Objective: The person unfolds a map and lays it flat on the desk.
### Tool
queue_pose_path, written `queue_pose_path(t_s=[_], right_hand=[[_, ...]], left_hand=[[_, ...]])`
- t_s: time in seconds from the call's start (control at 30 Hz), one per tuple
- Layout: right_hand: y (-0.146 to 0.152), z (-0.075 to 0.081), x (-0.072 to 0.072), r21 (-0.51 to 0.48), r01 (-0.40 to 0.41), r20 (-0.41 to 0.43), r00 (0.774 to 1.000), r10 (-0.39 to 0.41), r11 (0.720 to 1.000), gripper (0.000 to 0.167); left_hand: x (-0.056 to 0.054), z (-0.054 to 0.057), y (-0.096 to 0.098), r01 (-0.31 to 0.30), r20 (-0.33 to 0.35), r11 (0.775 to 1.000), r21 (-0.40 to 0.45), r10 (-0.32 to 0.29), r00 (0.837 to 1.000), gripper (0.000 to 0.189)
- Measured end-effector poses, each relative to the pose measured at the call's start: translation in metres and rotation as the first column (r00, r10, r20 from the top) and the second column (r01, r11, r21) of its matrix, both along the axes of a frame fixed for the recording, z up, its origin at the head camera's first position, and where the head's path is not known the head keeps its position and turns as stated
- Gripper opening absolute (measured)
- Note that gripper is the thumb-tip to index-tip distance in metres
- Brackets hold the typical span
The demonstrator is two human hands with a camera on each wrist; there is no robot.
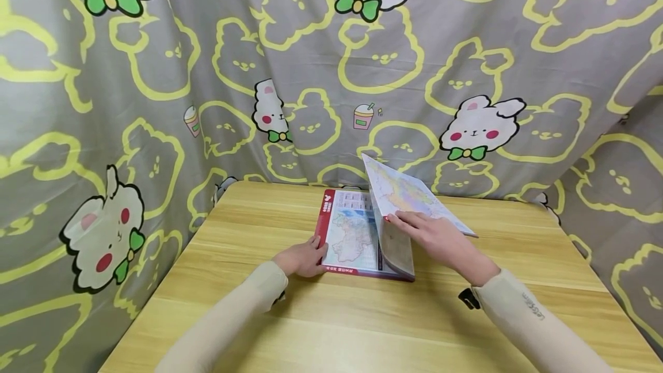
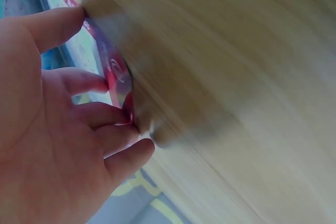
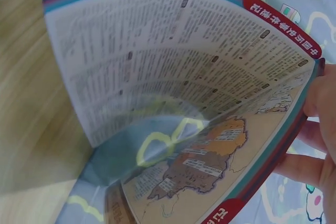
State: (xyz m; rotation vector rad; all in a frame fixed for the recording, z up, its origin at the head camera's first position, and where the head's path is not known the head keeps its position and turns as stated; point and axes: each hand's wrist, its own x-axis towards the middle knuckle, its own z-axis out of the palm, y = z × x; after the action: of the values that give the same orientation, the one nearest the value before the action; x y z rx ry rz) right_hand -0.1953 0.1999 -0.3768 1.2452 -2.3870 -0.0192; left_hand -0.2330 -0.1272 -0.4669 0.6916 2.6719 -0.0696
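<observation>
A folded map sheet (image 1: 352, 235) with a red left border lies partly opened on the wooden table. In the head view my left hand (image 1: 303, 258) rests at its lower left corner. The left wrist view shows that hand (image 2: 68, 108) with thumb and fingers touching the red edge. My right hand (image 1: 435, 238) pinches the edge of a raised panel (image 1: 404, 191) printed with a coloured map. Seen from the right wrist, the right hand (image 3: 317, 124) holds the bent sheet (image 3: 142, 40), whose faces carry dense text and an orange and brown map.
The wooden table (image 1: 248, 309) extends around the sheet on all sides. A grey curtain (image 1: 311, 56) with yellow outlines and white rabbits hangs behind the table and along its sides. The raised panel stands close to the curtain.
</observation>
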Motion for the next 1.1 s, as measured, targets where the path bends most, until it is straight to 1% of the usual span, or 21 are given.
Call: queue_pose_path(t_s=[0.07,0.17,0.37,0.5,0.57,0.67,0.7,0.8,0.83,1.0,1.1], right_hand=[[0.003,0.002,0.001,-0.012,-0.012,-0.017,1.0,0.011,1.0,0.066],[0.007,0.004,0.002,-0.038,-0.034,-0.05,0.998,0.032,0.999,0.065],[0.015,0.005,0.001,-0.075,-0.064,-0.105,0.993,0.056,0.995,0.06],[0.02,0.005,0.0,-0.087,-0.081,-0.128,0.989,0.069,0.993,0.057],[0.021,0.005,0.0,-0.095,-0.092,-0.142,0.987,0.078,0.991,0.052],[0.024,0.005,0.0,-0.109,-0.103,-0.157,0.984,0.085,0.989,0.041],[0.026,0.005,0.001,-0.115,-0.104,-0.16,0.984,0.085,0.988,0.041],[0.03,0.005,0.003,-0.131,-0.105,-0.175,0.981,0.081,0.986,0.052],[0.031,0.005,0.004,-0.137,-0.106,-0.181,0.98,0.08,0.985,0.053],[0.038,0.007,0.005,-0.141,-0.114,-0.211,0.974,0.083,0.983,0.049],[0.042,0.007,0.005,-0.134,-0.11,-0.22,0.972,0.079,0.985,0.048]], left_hand=[[0.0,0.0,-0.005,-0.025,0.016,1.0,0.004,0.025,1.0,0.068],[0.0,-0.001,-0.013,-0.047,0.018,0.999,0.003,0.046,0.999,0.068],[0.001,0.0,-0.026,-0.067,0.011,0.997,0.024,0.067,0.998,0.076],[0.002,0.002,-0.033,-0.082,0.014,0.996,0.025,0.082,0.997,0.076],[0.002,0.003,-0.036,-0.109,0.028,0.994,0.02,0.109,0.994,0.077],[0.001,0.002,-0.041,-0.159,0.051,0.987,0.004,0.158,0.986,0.077],[0.0,0.001,-0.043,-0.17,0.055,0.985,-0.001,0.17,0.984,0.077],[-0.002,0.0,-0.047,-0.195,0.062,0.981,-0.007,0.195,0.979,0.077],[-0.002,0.0,-0.049,-0.199,0.062,0.98,-0.008,0.199,0.978,0.077],[-0.005,0.001,-0.056,-0.239,0.07,0.971,0.009,0.237,0.969,0.079],[-0.007,0.002,-0.061,-0.263,0.087,0.965,0.024,0.26,0.962,0.079]])
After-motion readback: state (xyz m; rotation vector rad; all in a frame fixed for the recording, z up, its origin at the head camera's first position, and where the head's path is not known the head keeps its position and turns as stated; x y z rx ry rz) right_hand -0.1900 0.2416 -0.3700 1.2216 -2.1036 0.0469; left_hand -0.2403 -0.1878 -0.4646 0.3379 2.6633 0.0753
